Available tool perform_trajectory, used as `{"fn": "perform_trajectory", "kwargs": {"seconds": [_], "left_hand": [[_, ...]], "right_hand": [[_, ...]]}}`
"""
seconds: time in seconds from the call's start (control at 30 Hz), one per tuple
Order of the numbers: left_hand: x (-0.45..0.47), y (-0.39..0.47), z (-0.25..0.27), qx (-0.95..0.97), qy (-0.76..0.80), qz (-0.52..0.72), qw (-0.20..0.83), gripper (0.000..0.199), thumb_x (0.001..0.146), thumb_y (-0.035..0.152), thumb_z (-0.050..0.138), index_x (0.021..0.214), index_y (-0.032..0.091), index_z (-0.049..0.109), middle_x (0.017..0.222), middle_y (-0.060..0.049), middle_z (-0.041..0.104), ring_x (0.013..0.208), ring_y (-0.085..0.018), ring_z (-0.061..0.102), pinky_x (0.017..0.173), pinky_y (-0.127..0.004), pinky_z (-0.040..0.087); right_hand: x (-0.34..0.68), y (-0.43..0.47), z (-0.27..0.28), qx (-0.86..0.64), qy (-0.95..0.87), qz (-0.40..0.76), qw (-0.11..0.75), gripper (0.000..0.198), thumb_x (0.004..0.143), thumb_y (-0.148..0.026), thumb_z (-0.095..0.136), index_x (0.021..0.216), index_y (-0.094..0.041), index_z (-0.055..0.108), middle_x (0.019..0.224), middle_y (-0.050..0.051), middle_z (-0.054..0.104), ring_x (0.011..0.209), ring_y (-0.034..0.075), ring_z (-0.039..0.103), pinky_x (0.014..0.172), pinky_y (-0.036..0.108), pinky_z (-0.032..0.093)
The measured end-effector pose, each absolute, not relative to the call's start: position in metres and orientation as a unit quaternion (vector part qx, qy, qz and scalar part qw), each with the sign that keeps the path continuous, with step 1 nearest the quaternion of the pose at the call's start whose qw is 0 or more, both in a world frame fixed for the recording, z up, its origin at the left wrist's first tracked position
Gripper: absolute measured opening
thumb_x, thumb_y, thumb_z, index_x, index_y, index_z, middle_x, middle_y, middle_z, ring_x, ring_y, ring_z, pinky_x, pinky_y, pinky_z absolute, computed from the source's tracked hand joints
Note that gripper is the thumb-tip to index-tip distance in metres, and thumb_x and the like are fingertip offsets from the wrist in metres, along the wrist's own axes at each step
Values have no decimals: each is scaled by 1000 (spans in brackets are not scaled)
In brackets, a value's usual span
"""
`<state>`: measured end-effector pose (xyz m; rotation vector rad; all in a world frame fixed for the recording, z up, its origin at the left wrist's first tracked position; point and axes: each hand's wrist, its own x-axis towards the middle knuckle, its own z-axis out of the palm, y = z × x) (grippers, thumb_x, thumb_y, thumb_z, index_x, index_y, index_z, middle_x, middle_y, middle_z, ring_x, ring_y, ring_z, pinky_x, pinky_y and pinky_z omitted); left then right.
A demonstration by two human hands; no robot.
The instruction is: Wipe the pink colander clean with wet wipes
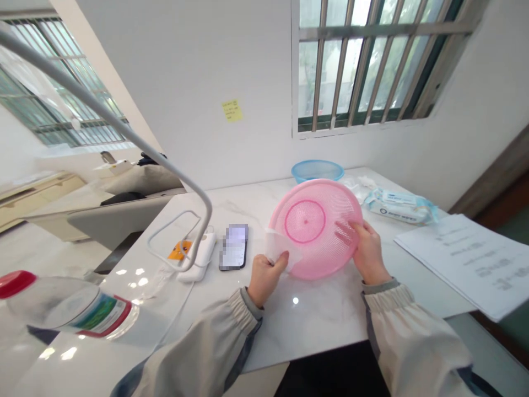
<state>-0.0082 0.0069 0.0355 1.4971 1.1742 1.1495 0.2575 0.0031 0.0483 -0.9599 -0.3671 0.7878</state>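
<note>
A round pink mesh basket (308,259) is tilted up above the white marbled table, its round base ring facing me. My right hand (367,251) grips its right side, the fingers showing through the mesh from behind. A thin white wipe (279,245) lies against the basket's lower left. My left hand (266,273) is closed on the wipe, thumb on top, at the basket's edge. Behind the pink basket stands a blue mesh basket (317,170), partly hidden.
A phone (234,248) and a white power strip or charger (200,259) lie left of my hands. A large bottle (70,306) is at far left, near a bent grey stand arm (165,165). A wipes pack (400,207) and paper sheets (471,256) are on the right.
</note>
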Motion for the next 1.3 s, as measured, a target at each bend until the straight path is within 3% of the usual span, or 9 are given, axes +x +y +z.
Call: {"fn": "perform_trajectory", "kwargs": {"seconds": [0.17, 0.23, 0.37, 0.53, 0.8, 0.97, 1.13, 1.23, 1.3], "left_hand": [[-4, 7, 39, 505, 437, 481, 568, 62, 73, 74, 83, 61, 17, 62, 50, 2, 49, 44, -9, 41, 40, -23, 32], [-1, 4, 45, 466, 396, 483, 627, 62, 67, 73, 90, 71, 15, 68, 55, 2, 54, 45, -8, 40, 40, -22, 34], [2, -4, 55, 437, 359, 462, 684, 61, 64, 69, 95, 72, 15, 68, 56, 3, 53, 45, -7, 41, 40, -21, 35], [2, -10, 57, 449, 348, 438, 697, 66, 62, 75, 94, 74, 15, 67, 52, 5, 52, 39, -7, 40, 36, -22, 34], [-2, -4, 58, 408, 395, 455, 686, 77, 60, 89, 87, 66, 17, 60, 50, 4, 50, 36, -7, 37, 34, -22, 25], [0, 2, 56, 386, 426, 525, 628, 72, 57, 81, 92, 57, 17, 59, 51, 1, 54, 47, -11, 49, 47, -25, 42], [-1, -1, 56, 489, 420, 489, 588, 54, 72, 68, 90, 68, 16, 75, 63, -6, 71, 63, -21, 67, 64, -32, 54], [-3, -4, 60, 540, 382, 491, 568, 38, 71, 54, 96, 83, 20, 84, 85, -9, 82, 91, -32, 77, 88, -42, 63], [-4, -6, 64, 571, 348, 493, 557, 35, 67, 44, 100, 92, 24, 87, 101, -11, 85, 110, -37, 77, 107, -49, 60]], "right_hand": [[257, 1, 59, -333, -195, 424, 819, 34, 84, -47, 82, 111, -26, 83, 117, 4, 85, 121, 26, 78, 104, 43, 66], [257, 0, 61, -325, -193, 441, 814, 36, 86, -53, 79, 109, -25, 84, 115, 5, 86, 127, 29, 76, 110, 47, 63], [253, -2, 65, -337, -185, 455, 803, 38, 86, -51, 78, 110, -23, 86, 122, 6, 86, 138, 31, 71, 117, 46, 59], [248, -11, 74, -358, -180, 484, 778, 32, 83, -46, 83, 107, -25, 85, 127, 4, 85, 139, 33, 71, 117, 46, 61], [263, -8, 63, -367, -159, 508, 763, 20, 77, -37, 76, 91, -24, 82, 102, 7, 88, 116, 35, 82, 103, 49, 69], [277, -2, 52, -345, -112, 451, 816, 25, 78, -36, 72, 98, -27, 84, 100, 3, 88, 116, 30, 82, 107, 46, 67], [271, -8, 59, -347, -158, 470, 796, 26, 82, -44, 72, 97, -27, 85, 110, 6, 88, 126, 34, 78, 110, 52, 65], [258, -14, 66, -354, -221, 532, 737, 31, 82, -43, 80, 106, -25, 86, 123, 9, 86, 131, 36, 76, 110, 52, 64], [250, -15, 68, -355, -267, 558, 701, 41, 81, -39, 86, 118, -23, 85, 134, 11, 82, 132, 36, 75, 109, 49, 64]]}}
